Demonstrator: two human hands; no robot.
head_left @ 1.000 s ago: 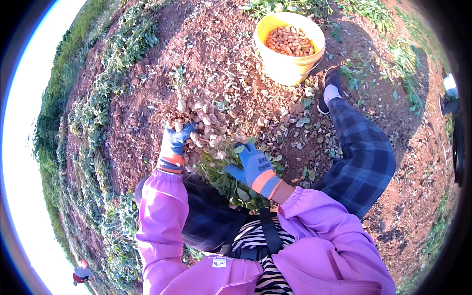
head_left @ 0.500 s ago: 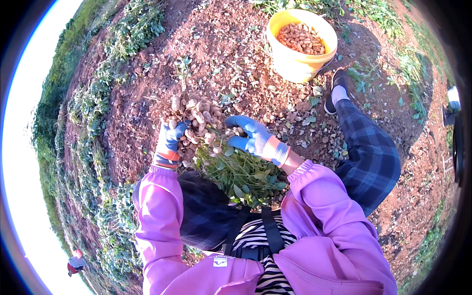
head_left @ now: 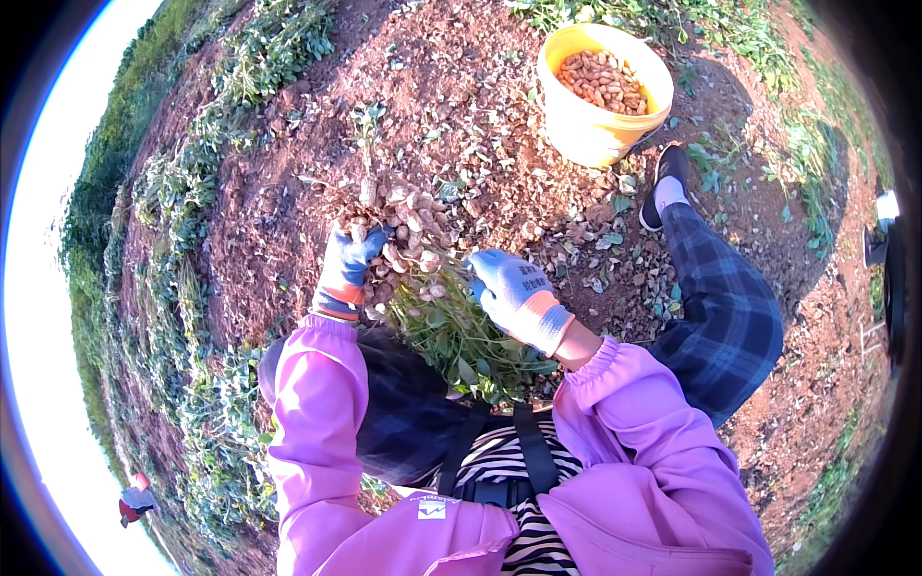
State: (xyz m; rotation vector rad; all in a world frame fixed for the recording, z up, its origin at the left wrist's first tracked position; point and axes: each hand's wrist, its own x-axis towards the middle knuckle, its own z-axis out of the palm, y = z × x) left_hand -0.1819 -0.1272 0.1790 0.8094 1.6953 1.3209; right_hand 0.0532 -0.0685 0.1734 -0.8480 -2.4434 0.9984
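Note:
A pulled-up peanut plant lies across my lap, its cluster of pods (head_left: 411, 223) pointing away from me and its green leaves (head_left: 471, 350) toward my waist. My left hand (head_left: 348, 267), in a blue and orange knit glove, is closed on the plant at the left side of the pods. Beside the stems, to the right of the cluster, is my right hand (head_left: 514, 293) in a matching glove. Its back faces up and the fingers curl inward; whatever they hold is hidden beneath them.
A yellow bucket (head_left: 595, 142) partly filled with picked peanuts (head_left: 605, 81) stands at the far right, just beyond my shoe (head_left: 669, 178). Rows of leafy plants (head_left: 182, 192) run along the left. Another person (head_left: 137, 501) is far off at lower left.
My right hand has turned its back upward and its fingers have curled in; before, thumb and forefinger were apart around a pod. My left hand and the pods sit slightly further right in view.

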